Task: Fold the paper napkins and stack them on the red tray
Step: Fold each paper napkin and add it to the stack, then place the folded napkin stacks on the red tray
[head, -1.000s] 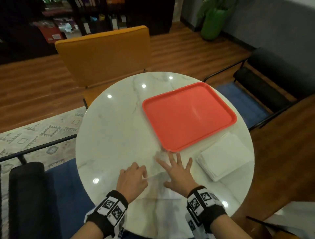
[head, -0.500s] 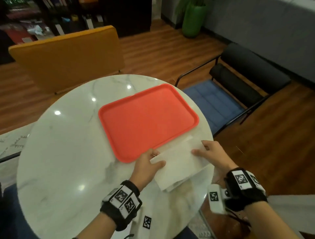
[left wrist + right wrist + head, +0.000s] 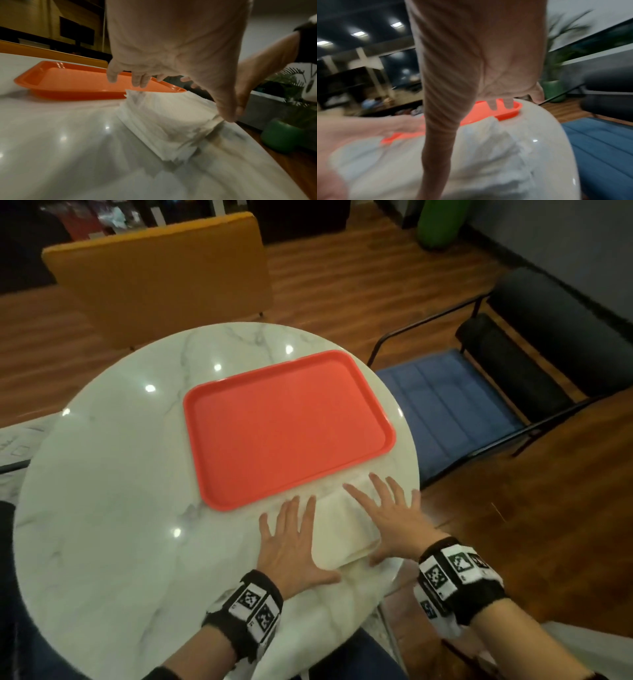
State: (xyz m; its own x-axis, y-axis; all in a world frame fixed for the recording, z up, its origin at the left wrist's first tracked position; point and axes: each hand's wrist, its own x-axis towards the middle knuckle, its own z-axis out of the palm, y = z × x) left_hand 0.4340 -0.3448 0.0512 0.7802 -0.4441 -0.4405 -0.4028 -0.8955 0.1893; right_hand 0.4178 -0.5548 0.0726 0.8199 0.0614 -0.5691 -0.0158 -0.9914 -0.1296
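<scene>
A stack of white paper napkins (image 3: 339, 529) lies on the marble table, just in front of the near edge of the red tray (image 3: 287, 426). Nothing lies on the tray. My left hand (image 3: 291, 532) is spread with straight fingers over the stack's left side, and its thumb reaches the near edge. In the left wrist view that hand (image 3: 171, 40) hovers low over the napkins (image 3: 164, 117), and only its thumb tip touches them. My right hand (image 3: 387, 508) lies spread flat on the stack's right side, fingers pointing at the tray. The right wrist view is blurred; napkins (image 3: 471, 155) and tray (image 3: 505, 112) show.
The round marble table (image 3: 120, 508) ends close to the right of my right hand. An orange chair (image 3: 161, 275) stands behind the table. A black-framed chair with a blue cushion (image 3: 455, 405) is at the right, and a green pot (image 3: 442, 224) stands on the floor beyond it.
One second ago both hands pressed a napkin flat on the table left of the stack. They then moved right to the stack's edges and now lie spread open over it.
</scene>
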